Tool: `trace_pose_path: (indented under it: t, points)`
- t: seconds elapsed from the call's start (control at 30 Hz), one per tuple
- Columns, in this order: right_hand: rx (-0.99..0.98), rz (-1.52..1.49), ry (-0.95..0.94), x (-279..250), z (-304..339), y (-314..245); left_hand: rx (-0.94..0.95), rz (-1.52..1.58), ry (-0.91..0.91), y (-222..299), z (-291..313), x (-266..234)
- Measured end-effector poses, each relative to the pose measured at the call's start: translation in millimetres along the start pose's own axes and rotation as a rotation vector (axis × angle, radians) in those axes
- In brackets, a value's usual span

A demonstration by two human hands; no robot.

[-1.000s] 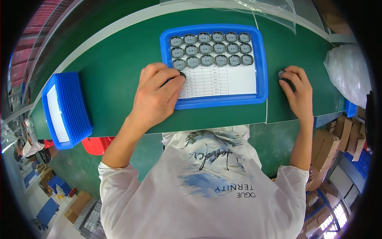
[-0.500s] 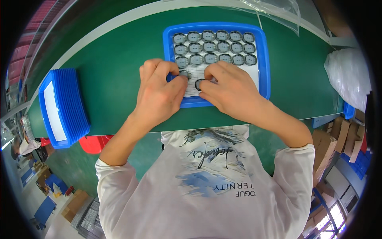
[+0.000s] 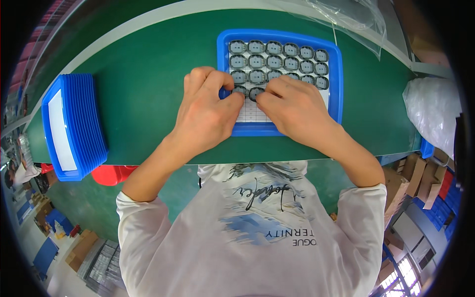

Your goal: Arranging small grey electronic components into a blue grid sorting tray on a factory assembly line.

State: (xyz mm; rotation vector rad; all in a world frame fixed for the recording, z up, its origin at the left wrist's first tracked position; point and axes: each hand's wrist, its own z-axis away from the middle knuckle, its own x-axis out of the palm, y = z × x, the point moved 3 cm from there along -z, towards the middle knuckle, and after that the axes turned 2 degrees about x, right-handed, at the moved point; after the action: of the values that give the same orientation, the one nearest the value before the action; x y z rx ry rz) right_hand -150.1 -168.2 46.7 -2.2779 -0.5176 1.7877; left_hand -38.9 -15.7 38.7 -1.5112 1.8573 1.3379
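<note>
A blue tray (image 3: 338, 99) lies on the green table, lined with a white gridded sheet (image 3: 250, 115). Rows of small rounded grey parts with dark rims, such as this rounded grey part (image 3: 274, 48), fill its far side. My left hand (image 3: 208, 106) pinches a rounded grey part (image 3: 239, 91) at the left end of the nearest row. Beside that one, a second grey part (image 3: 256, 94) sits between the fingertips of my right hand (image 3: 297, 104), which are closed at its right edge. My right fingers partly cover the row behind.
A stack of blue trays (image 3: 79, 126) stands at the table's left. Clear plastic film (image 3: 354, 22) lies at the far right edge, and a translucent plastic bag (image 3: 430, 99) bulges at the right. Cardboard boxes (image 3: 420, 175) are below it; a red stool (image 3: 111, 174) shows under the left edge.
My right hand has brought its grey part up beside the left one, into the nearest row. The view has shifted slightly, so the tray appears farther right.
</note>
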Motion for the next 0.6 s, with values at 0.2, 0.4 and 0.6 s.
trace_pose_path:
  t: [0.2,0.4,0.6]
  points:
    - [0.003,-0.006,0.004,-2.5,-4.0,3.5,0.008,-0.014,-0.001,-0.2,-3.2,-0.4]
    - [0.028,-0.133,0.064,-21.9,-10.1,4.7,-0.05,0.094,-0.073,1.1,-15.0,-18.9]
    - [0.321,0.1,0.24,-68.0,-67.0,135.1,0.257,0.215,-0.014,-15.3,-127.2,-9.1]
